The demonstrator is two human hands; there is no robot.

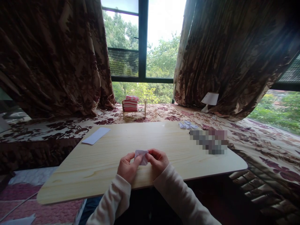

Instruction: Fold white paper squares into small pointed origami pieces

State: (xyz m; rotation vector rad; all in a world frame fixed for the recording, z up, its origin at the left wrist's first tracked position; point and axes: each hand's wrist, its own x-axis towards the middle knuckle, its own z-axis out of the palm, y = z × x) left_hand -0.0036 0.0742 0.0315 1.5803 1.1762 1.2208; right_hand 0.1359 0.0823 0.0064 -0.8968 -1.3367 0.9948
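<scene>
Just above the front part of the table, a small folded piece of white paper (143, 159) is held between my two hands. My left hand (128, 167) grips its left side, with the thumb pressed across the face of the paper. The fingers of my right hand (159, 161) pinch its upper right corner. Crease lines show on the paper. A stack of flat white paper (96, 136) lies at the table's left edge. Several small folded white paper pieces (187, 125) sit in a pile at the back right.
The pale wooden table (112, 168) has rounded corners. A pixelated patch (208, 142) hides something at its right edge. Behind it, a small rack holds folded pink striped cloths (130, 103), and a white lamp (209, 99) stands near the curtain (211, 56).
</scene>
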